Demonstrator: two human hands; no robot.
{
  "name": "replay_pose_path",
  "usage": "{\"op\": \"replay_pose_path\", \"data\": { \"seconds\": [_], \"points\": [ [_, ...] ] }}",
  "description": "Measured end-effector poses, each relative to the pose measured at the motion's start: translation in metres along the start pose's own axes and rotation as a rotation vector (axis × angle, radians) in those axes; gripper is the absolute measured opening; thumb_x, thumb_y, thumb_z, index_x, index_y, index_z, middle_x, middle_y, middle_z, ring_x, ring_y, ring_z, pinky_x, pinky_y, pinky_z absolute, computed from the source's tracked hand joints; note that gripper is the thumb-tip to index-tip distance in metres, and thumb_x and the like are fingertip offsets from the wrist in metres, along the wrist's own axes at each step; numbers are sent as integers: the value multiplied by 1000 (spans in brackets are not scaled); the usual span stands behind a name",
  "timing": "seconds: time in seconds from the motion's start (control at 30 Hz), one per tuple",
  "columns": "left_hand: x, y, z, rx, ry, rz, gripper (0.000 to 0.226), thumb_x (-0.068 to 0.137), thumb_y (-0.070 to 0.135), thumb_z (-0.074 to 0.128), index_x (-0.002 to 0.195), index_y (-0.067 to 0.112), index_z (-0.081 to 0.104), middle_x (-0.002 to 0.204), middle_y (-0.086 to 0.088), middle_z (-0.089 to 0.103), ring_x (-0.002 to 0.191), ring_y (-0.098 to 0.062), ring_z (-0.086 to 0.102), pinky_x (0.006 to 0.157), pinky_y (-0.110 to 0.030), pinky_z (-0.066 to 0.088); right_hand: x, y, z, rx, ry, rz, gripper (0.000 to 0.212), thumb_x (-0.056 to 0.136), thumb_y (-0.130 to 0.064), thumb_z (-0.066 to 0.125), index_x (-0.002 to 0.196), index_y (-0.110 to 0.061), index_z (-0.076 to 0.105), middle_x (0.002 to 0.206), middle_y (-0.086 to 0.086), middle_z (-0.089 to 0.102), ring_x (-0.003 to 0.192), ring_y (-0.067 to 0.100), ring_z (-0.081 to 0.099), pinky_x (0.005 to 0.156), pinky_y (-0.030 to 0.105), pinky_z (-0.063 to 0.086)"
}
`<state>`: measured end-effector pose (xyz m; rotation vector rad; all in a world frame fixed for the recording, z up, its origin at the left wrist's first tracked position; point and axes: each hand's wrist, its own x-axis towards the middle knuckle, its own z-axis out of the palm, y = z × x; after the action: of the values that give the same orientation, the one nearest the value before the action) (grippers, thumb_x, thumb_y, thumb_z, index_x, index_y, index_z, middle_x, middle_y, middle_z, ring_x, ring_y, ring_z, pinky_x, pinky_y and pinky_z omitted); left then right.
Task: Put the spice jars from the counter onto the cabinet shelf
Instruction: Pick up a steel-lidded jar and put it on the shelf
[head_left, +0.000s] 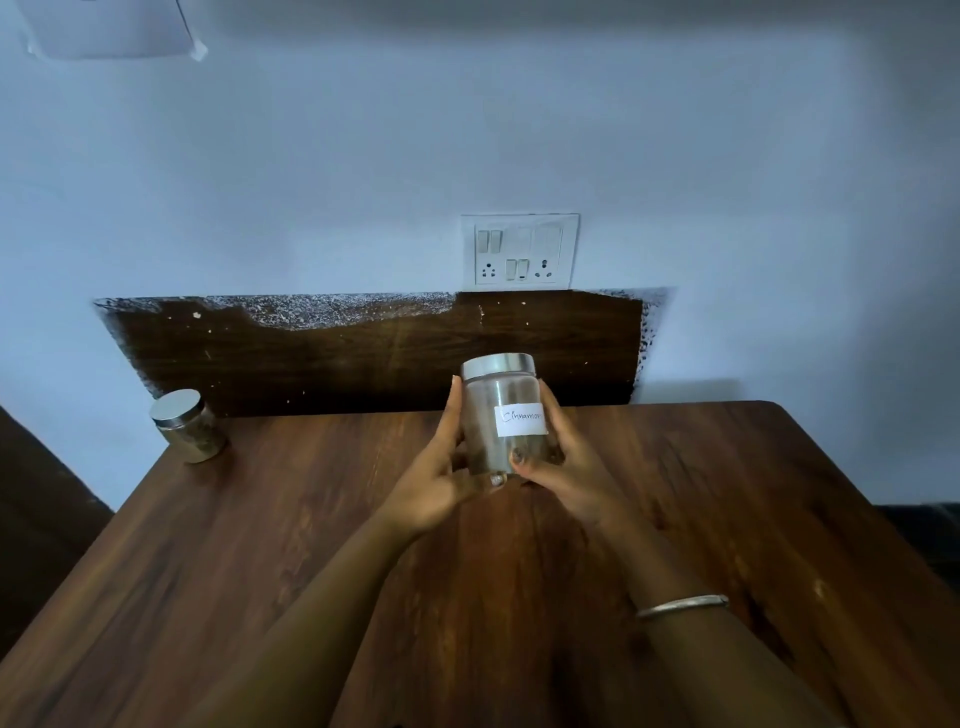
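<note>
The fingers (453, 410) of the left hand (436, 483) and right hand (561, 467) are curled round the cinnamon jar (501, 415) near the table's (311, 519) far edge, a second jar (188, 426) is left at its far left corner, and neither is judged shelved yet.

On my feed the counter (260, 545) is warm brown, streaked with darker wood grain. The backboard (337, 358) is a deeper brown, grained too, its top edge speckled white (the speckling runs down the right edge as well). The wall (727, 182) is pale blue-grey and the switch plate (567, 249) is white. The labelled jar (488, 431) is clear glass, brownish low down, with a silver lid (498, 365) and a white label (521, 420) with dark handwriting. The left jar (195, 436) shows mottled tan-brown under a silver top (175, 405). The bangle (680, 605) is silver.
</note>
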<state>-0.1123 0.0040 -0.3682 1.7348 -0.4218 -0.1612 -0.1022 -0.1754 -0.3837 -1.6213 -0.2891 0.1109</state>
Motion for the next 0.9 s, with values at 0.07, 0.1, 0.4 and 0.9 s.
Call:
{"op": "replay_pose_path", "data": {
  "seconds": [0.07, 0.1, 0.4, 0.9],
  "points": [
    [3, 2, -1, 70, 12, -6, 104, 79, 6, 69, 137, 56, -2, 133, 3, 49, 109, -11, 59, 89, -36, 54, -2, -4, -5, -53, 32, -3, 98, 70, -35, 75, 148, -39, 14, 132, -26, 40, 114, -6, 48, 93, 21, 48],
    [5, 3, -1, 96, 10, -2, 105, 79, 5, 69, 138, 56, -1, 129, 4, 51, 106, -11, 61, 88, -37, 54, -3, -5, -8, -63, 34, -11, 96, 73, -31, 73, 148, -38, 13, 133, -24, 39, 115, -6, 47, 92, 18, 48],
    [33, 51, 14, 223, -23, 149, 109, 75, 18, 76, 142, 43, -7, 129, 2, 49, 100, -14, 63, 76, -21, 54, -15, -52, -48, -207, 66, -98, 95, 66, -43, 75, 132, -68, 11, 122, -36, 43, 110, -6, 55, 81, 14, 49],
    [139, 195, 70, 395, 82, 551, 81, 88, 32, 61, 127, 66, -2, 131, 30, 35, 106, 9, 45, 77, 2, 37, 12, -181, -152, -402, 592, -411, 76, 68, -23, 82, 129, -33, 38, 118, -11, 58, 98, 4, 56, 73, 7, 40]
  ]
}}
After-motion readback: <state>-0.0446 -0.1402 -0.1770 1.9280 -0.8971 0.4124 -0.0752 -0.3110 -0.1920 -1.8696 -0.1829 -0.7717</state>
